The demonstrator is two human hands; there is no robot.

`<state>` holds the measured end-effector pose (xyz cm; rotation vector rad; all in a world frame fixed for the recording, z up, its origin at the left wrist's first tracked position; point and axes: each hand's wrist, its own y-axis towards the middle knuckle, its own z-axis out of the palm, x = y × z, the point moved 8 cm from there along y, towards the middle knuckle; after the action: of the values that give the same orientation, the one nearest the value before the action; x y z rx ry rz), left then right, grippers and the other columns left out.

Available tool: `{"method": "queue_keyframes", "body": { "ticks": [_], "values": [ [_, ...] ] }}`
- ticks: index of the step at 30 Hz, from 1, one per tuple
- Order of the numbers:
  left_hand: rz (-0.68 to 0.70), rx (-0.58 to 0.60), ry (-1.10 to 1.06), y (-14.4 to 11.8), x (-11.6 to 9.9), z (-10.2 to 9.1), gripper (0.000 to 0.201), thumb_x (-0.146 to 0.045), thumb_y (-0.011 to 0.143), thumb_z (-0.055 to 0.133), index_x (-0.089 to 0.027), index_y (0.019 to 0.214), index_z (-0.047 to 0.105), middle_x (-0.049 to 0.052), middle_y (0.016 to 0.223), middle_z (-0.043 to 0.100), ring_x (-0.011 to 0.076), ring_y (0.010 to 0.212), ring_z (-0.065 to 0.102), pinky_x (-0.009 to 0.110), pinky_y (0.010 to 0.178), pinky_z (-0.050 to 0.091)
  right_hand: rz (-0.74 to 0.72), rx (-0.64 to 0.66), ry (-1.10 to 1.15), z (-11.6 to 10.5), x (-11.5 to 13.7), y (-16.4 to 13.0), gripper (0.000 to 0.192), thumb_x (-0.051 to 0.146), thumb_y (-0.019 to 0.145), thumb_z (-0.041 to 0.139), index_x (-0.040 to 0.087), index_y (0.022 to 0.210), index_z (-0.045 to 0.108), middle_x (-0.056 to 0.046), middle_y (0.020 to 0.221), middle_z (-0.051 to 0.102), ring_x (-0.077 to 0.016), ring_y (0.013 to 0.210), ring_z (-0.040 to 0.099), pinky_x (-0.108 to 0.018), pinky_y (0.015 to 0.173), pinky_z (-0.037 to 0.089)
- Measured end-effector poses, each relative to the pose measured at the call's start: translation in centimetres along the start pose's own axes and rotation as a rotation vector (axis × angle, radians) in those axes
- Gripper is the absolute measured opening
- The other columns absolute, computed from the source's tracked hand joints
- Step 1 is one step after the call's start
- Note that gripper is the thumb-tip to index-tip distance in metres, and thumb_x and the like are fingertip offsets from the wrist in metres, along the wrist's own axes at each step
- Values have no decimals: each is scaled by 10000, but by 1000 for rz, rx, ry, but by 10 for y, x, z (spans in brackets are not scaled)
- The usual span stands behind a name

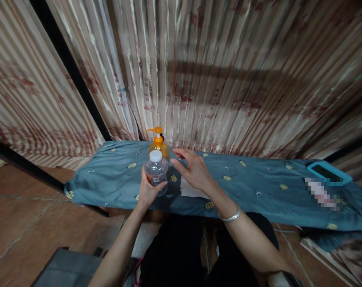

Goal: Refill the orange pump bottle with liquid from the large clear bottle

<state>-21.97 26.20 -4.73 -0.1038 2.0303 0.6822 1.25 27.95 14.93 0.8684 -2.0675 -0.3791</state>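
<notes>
My left hand [151, 188] is wrapped round the lower part of a clear plastic bottle [157, 169] with a white screw cap [155, 156]. Just behind it stands an orange pump bottle [159, 146], its nozzle pointing left and its lower part hidden by the clear bottle. To the right of the bottles, my right hand [192, 169] is held in the air with fingers apart and nothing in them. Beneath that hand lies a pale cloth or sheet with a wavy edge [191, 189], partly covered by the wrist.
A blue-green cloth with pineapple prints [243, 185] covers the long narrow table. At its right end lie a blue-framed tablet-like object [324, 172] and a blurred-out item [323, 194]. Pleated curtains [204, 79] hang behind, and a black post [76, 75] stands at left.
</notes>
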Motion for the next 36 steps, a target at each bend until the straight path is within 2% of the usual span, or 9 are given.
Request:
{"method": "queue_keyframes", "body": {
  "ticks": [3,7,12,16,22,26,28,32,36],
  "values": [
    [-123,-44,-32,1,6,3,1114,-491,702,1138,-231,1625,572,189,1498,860,441,1382,881,592,1191,736,105,15,-6,-10,-14,-12,408,308,1185,732,88,1512,838,-163,1438,952,-276,1230,930,-432,1176,722],
    [-185,-60,-24,-1,7,2,874,-526,631,1125,-278,1308,630,63,1180,867,387,1115,898,542,1026,753,291,67,-67,-11,-47,-43,319,171,1167,750,122,1459,869,-130,1302,989,-286,1206,950,-423,1132,729],
    [-222,-57,-39,0,4,2,790,-546,625,1091,-278,1205,627,50,1112,841,372,1077,874,526,1007,734,490,152,-158,-1,-78,-76,297,107,1174,757,76,1445,874,-214,1320,975,-366,1228,957,-474,1094,734],
    [-224,-79,-87,0,3,2,792,-566,604,1080,-281,1182,620,47,1090,845,354,1042,865,502,987,725,529,224,-163,12,-78,-78,309,102,1196,743,53,1477,863,-236,1354,964,-376,1280,951,-490,1144,731],
    [-265,-77,-149,0,1,5,810,-574,562,1056,-290,1164,595,49,1066,850,359,1008,861,502,968,714,475,305,-153,27,-49,-50,321,128,1221,747,46,1521,827,-235,1478,933,-356,1411,911,-471,1229,694],
    [-269,-80,-188,-2,-4,7,814,-543,560,1044,-294,1187,589,65,1120,854,377,1078,873,512,998,715,420,307,-192,25,-11,-20,347,173,1265,713,43,1581,773,-215,1471,938,-302,1400,909,-412,1238,668],
    [-270,-80,-208,-2,-6,8,810,-527,563,1037,-294,1199,594,62,1124,855,373,1081,875,515,1008,718,366,294,-234,23,13,-1,428,327,1294,705,30,1600,746,-207,1458,936,-295,1385,903,-391,1241,646],
    [-295,-83,-187,-4,-4,8,802,-551,559,1028,-293,1185,598,36,1037,826,353,967,853,506,941,721,261,285,-376,29,55,36,678,521,1268,735,-33,1657,702,-325,1483,884,-497,1490,824,-544,1217,616],
    [-288,-71,-179,-4,-5,8,771,-549,568,1031,-297,1153,597,18,1000,822,340,940,851,483,907,727,132,457,-561,56,69,54,770,582,1364,364,-45,1591,750,-389,1557,826,-435,1624,737,-500,1262,519]
  ]
}}
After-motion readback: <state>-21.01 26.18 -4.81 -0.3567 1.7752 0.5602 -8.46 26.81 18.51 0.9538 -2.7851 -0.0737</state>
